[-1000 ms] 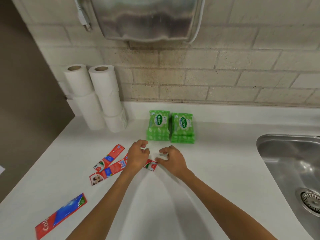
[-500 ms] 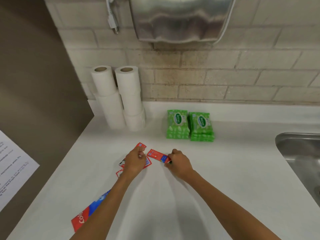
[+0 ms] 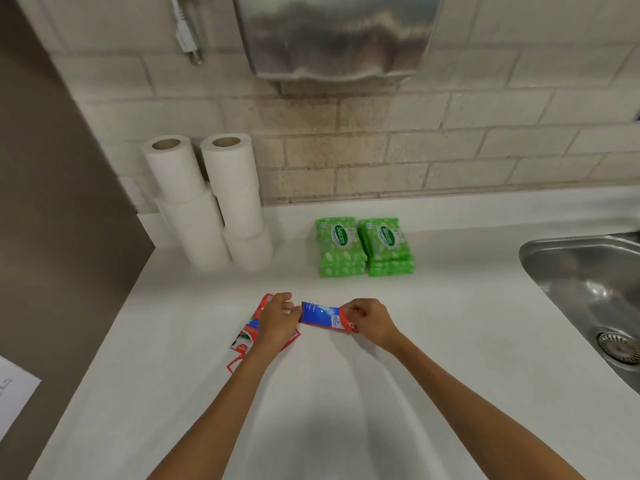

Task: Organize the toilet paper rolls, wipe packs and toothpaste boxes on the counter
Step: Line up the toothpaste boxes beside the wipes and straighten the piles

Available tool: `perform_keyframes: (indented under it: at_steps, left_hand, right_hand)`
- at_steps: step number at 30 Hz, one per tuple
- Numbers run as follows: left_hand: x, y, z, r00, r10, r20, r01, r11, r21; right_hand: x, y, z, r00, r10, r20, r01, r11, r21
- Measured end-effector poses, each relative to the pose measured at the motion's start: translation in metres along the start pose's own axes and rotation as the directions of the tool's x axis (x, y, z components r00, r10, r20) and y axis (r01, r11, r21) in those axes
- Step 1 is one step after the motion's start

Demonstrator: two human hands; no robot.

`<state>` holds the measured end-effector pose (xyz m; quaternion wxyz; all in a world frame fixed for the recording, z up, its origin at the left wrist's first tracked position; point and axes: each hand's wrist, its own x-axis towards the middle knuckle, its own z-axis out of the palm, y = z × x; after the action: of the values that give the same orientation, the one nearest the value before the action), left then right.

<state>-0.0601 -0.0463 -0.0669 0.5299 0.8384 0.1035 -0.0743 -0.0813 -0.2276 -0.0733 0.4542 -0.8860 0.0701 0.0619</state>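
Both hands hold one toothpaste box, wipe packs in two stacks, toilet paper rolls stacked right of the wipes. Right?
No. The head view shows the toilet paper rolls stacked left of the wipe packs, not right. The rest holds: left hand and right hand hold one toothpaste box; wipes in two stacks.

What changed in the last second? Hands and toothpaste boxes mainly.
The right hand took hold of a blue-and-red toothpaste box and drew it to the right, clear of the other toothpaste boxes. The left hand, which was on that pile, now pinches the box's left end. The toilet paper rolls and wipe packs stayed put by the wall.
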Motion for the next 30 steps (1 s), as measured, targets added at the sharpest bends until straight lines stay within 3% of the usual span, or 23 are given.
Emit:
perform_keyframes:
  at_steps: [4, 7, 10, 14, 17, 24, 30]
  left_hand:
    - [0.001, 0.0, 0.011, 0.996, -0.03, 0.079, 0.035, 0.998, -0.051]
    - [-0.002, 0.002, 0.016, 0.995, 0.005, 0.098, -0.003, 1.0, -0.018]
    - [-0.014, 0.009, 0.018, 0.974, 0.032, 0.224, -0.024, 0.999, -0.041]
    - [-0.034, 0.02, 0.03, 0.914, -0.036, 0.403, 0.083, 0.992, -0.1]
    - [-0.047, 0.028, 0.056, 0.886, -0.076, 0.458, 0.205, 0.949, -0.24]
    - [-0.067, 0.065, 0.144, 0.904, -0.136, 0.406, 0.329, 0.827, -0.456]
    - [-0.072, 0.095, 0.207, 0.922, -0.131, 0.364, 0.304, 0.828, -0.471]
  right_hand:
    - [-0.01, 0.005, -0.01, 0.993, 0.096, 0.072, -0.112, 0.957, 0.268]
    - [-0.016, 0.007, -0.026, 0.989, 0.105, 0.104, -0.134, 0.932, 0.336]
    - [-0.018, 0.01, -0.047, 0.984, 0.142, 0.107, -0.173, 0.904, 0.39]
    - [-0.02, 0.017, -0.072, 0.975, 0.22, 0.04, -0.204, 0.796, 0.57]
    - [-0.025, 0.028, -0.09, 0.967, 0.253, 0.036, -0.208, 0.698, 0.685]
    - [-0.035, 0.066, -0.134, 0.956, 0.252, 0.147, -0.286, 0.714, 0.639]
    - [-0.022, 0.102, -0.175, 0.947, 0.287, 0.145, -0.312, 0.707, 0.635]
